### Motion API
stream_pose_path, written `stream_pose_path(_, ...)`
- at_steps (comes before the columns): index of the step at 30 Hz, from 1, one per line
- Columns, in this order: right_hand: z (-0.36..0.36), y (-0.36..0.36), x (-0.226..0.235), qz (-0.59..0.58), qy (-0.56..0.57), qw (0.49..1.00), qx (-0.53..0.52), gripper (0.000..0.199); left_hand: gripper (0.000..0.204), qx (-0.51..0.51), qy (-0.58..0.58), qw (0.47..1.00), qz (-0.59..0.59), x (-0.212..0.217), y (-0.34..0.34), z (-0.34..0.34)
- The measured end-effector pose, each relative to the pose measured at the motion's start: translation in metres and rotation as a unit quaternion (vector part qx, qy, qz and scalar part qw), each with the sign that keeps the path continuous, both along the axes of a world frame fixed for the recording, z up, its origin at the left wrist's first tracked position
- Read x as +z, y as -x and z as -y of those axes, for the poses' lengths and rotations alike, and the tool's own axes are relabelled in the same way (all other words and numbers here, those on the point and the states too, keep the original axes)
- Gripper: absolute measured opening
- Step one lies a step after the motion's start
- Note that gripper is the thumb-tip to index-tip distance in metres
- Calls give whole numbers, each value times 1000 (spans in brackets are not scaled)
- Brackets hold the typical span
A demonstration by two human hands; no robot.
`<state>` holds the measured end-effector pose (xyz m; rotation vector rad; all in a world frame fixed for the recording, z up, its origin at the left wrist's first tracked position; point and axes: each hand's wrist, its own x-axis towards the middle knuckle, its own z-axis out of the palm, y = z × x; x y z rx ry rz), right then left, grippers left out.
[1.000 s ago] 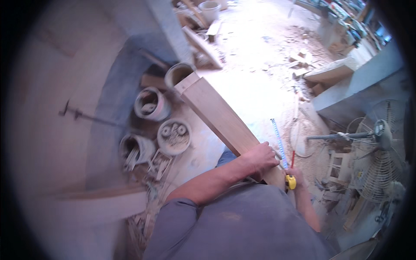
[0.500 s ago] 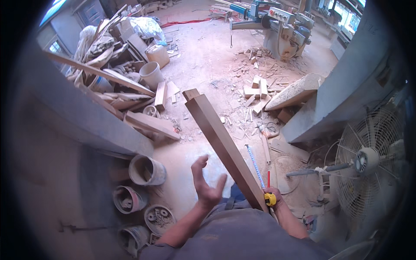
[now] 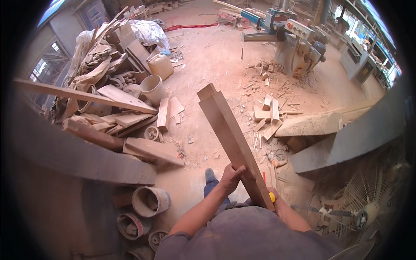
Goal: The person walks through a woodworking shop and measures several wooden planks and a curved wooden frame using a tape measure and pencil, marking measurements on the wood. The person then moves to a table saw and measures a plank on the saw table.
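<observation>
A long squared wooden beam [image 3: 236, 143] slants across the middle, with a stepped tenon at its far end. My left hand [image 3: 232, 178] is closed on the beam's left side, its thumb lying over the face. At the near end, against my body, my right hand [image 3: 275, 197] is closed round a yellow tape measure [image 3: 272, 196] beside the beam. Much of that hand is hidden, and whether it also grips the wood I cannot tell. A thin red stick [image 3: 264, 177], perhaps a pencil, rises just above it.
Scrap wood and sheeting lie heaped at left, near a white bucket [image 3: 152, 89]. Dusty buckets [image 3: 151, 201] line the near left. Offcuts [image 3: 268, 113] litter the floor before a saw machine [image 3: 299, 47]. A caged fan [image 3: 366, 214] stands at right, by a grey pillar [image 3: 338, 149].
My left hand has gone from open beside the beam to closed on it. The tape's extended blade no longer shows. My view has shifted forward, and a shoe has come into sight.
</observation>
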<state>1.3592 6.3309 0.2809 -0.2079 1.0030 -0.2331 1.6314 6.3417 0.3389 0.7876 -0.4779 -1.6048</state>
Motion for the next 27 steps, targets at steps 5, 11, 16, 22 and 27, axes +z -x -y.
stream_pose_path(5,129,-51,-56,-96,40,994,-15,28,61,45,-21,994,100,7,-76,117)
stream_pose_path(11,274,-134,-31,-12,111,992,-62,21,53,162,-82,968,173,37,-186,248)
stream_pose_path(16,370,-210,-49,-146,213,966,-34,20,47,173,-82,952,238,39,-255,368)
stream_pose_path(22,542,-312,-104,-167,234,957,-45,16,38,189,-45,901,387,29,-316,519)
stream_pose_path(27,724,-381,-146,-106,156,982,1,10,51,278,43,870,405,37,-369,683)
